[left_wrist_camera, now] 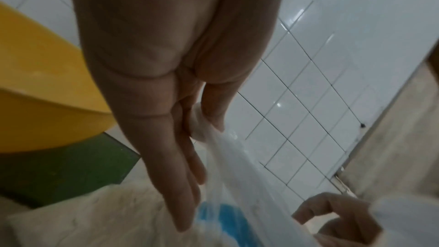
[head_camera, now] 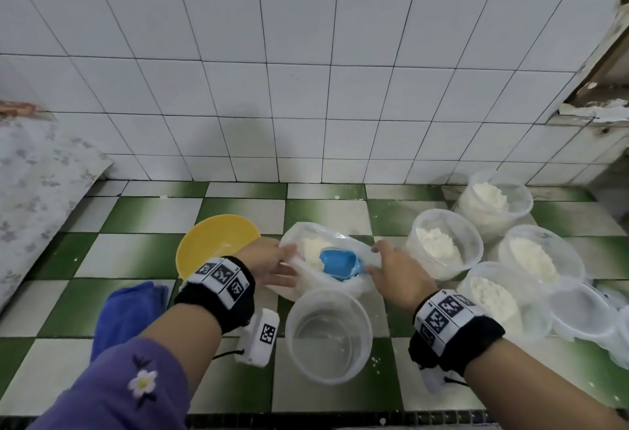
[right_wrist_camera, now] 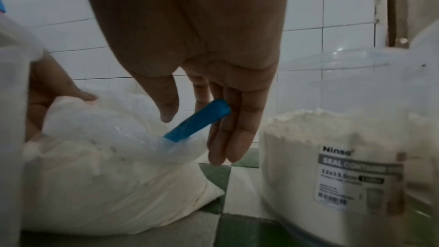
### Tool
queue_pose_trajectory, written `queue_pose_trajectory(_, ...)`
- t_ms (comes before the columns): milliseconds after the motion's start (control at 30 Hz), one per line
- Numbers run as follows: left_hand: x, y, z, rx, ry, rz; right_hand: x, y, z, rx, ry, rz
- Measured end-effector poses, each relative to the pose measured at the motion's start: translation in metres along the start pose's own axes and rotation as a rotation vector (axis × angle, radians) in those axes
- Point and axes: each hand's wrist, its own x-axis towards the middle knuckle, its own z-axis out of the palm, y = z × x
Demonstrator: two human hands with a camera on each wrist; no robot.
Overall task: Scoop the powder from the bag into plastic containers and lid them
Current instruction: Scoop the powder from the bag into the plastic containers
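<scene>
Nearest us, an empty plastic container (head_camera: 328,334) stands open on the green-and-white checked desk (head_camera: 238,206), between our two wrists. Just beyond it lies the bag (head_camera: 306,279) of powder (head_camera: 311,249), slumped on its side with its mouth facing up toward us.

The blue scoop (head_camera: 338,264) sits in that mouth, bowl buried toward the left in the powder. Its handle (right_wrist_camera: 197,120) runs up and to the right, so its long axis slants toward our right hand (head_camera: 398,274). That is the relation we judge the coming move turns on: in the right wrist view the handle end lies against the fingers (right_wrist_camera: 228,138) of that hand, thumb just apart from it. The right grip is released, fingers straight and loose, not yet wrapped round the handle. It is plainly the nearer hand to the scoop.

Our left hand (head_camera: 269,261) pinches the bag's rim between thumb and fingers, holding the mouth open on the far side from the handle.

The scoop looks like rigid, smooth plastic with powder clinging to it.

Farther off, a yellow bowl (head_camera: 218,242) sits left of the bag. To the right, four filled containers (head_camera: 444,247) stand unlidded, near the tiled wall (head_camera: 306,89).
</scene>
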Motion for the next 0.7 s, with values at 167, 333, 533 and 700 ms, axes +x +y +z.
queue_pose_trajectory(167,0.006,0.0,-0.007,-0.08,-0.084,0.012,0.026,-0.008,-0.008,0.086,-0.036,0.007)
queue_pose_trajectory(333,0.012,0.013,-0.009,-0.175,-0.078,0.035,0.051,-0.004,-0.007,0.296,0.018,0.152)
queue_pose_trajectory(533,0.02,0.01,-0.017,-0.326,-0.042,0.012,0.055,-0.008,-0.006,1.131,-0.049,0.415)
queue_pose_trajectory(700,0.022,0.008,-0.012,-0.487,-0.057,-0.031,0.062,-0.01,0.002,1.484,-0.136,0.566)
